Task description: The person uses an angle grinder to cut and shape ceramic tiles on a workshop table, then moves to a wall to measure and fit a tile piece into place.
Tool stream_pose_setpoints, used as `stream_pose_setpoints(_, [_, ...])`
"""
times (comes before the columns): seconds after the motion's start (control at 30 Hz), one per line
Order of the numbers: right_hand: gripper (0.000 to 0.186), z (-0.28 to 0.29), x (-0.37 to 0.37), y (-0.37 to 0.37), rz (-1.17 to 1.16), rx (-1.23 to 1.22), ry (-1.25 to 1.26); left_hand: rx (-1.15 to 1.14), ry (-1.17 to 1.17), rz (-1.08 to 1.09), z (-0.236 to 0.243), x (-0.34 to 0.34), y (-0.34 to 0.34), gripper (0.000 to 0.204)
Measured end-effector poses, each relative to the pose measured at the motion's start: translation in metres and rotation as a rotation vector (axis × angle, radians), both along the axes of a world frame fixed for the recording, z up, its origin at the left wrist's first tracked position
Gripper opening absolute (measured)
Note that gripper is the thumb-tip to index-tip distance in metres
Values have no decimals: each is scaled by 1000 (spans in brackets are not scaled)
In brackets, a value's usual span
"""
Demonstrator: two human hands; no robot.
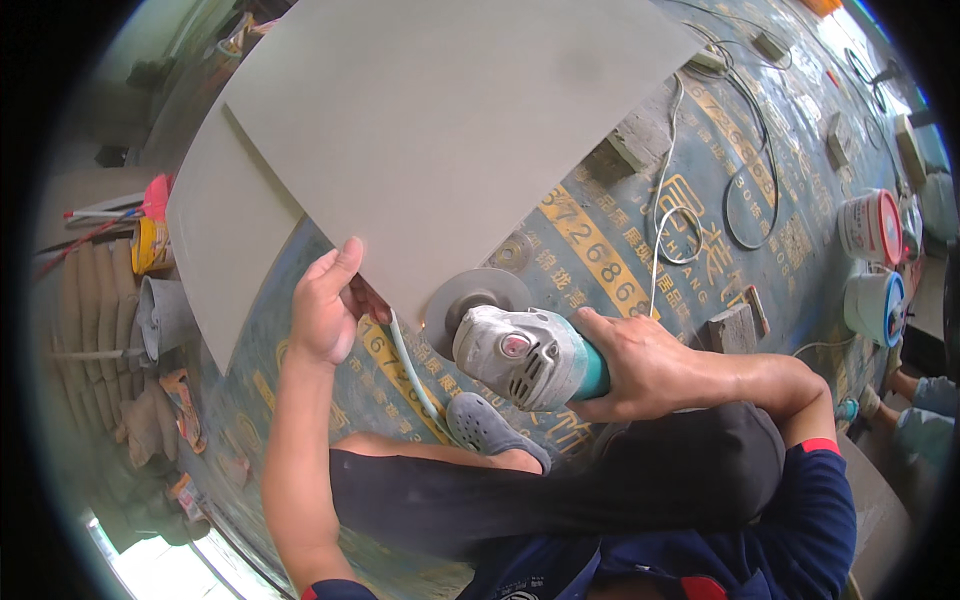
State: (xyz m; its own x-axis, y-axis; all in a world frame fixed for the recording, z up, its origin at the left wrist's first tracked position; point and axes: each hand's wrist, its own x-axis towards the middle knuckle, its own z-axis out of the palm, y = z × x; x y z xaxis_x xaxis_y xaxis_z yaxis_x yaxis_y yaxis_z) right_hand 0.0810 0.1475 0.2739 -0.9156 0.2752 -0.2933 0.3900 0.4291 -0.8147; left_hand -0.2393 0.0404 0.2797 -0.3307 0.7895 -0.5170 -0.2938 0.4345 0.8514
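A large pale grey tile (440, 120) slants across the upper middle, its near corner toward me. My left hand (330, 305) is closed on that corner's edge, thumb on top and fingers curled under. A thin pale strip (412, 378) curves down beside those fingers; whether it is joined to the tile I cannot tell. My right hand (645, 365) is wrapped round the teal body of a dusty angle grinder (530, 355). The grinder's round disc (508, 287) is at the tile's near edge, right of my left hand. A second pale tile (235, 220) lies partly under the first.
Printed dark sheeting (590, 240) covers the floor. Another disc (513, 252) lies beyond the grinder. Cables (755, 200) loop at the upper right, near blocks (640, 140). Red-rimmed and blue-rimmed buckets (868, 225) stand right, by another person's legs (925, 420). Sacks (100, 310) line the left.
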Motion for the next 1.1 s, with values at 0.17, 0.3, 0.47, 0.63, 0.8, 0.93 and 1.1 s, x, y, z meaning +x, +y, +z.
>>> stream_pose_setpoints(0.17, [60, 4, 9, 10, -67, -46, -5, 7, 35, 29, 5, 7, 4, 40])
stream_pose_setpoints(0.3, [58, 2, 18, 18, -192, -81, 20, 6, 32, 22, 3, 6, 3, 39])
stream_pose_setpoints(0.47, [65, -4, 26, 26, -311, -136, 119, -3, 32, 26, 6, 7, 3, 40])
stream_pose_setpoints(0.63, [64, -5, 27, 27, -356, -157, 135, -7, 35, 35, 6, 6, 4, 40])
stream_pose_setpoints(0.8, [56, -4, 17, 19, -192, -88, 71, -33, 66, 42, 7, 9, 6, 41])
stream_pose_setpoints(0.93, [59, -1, 16, 21, -115, -42, 2, -33, 95, 52, 6, 11, 6, 42])
stream_pose_setpoints(1.1, [62, -6, 28, 30, -260, -92, 59, -38, 89, 46, 6, 7, 4, 42])
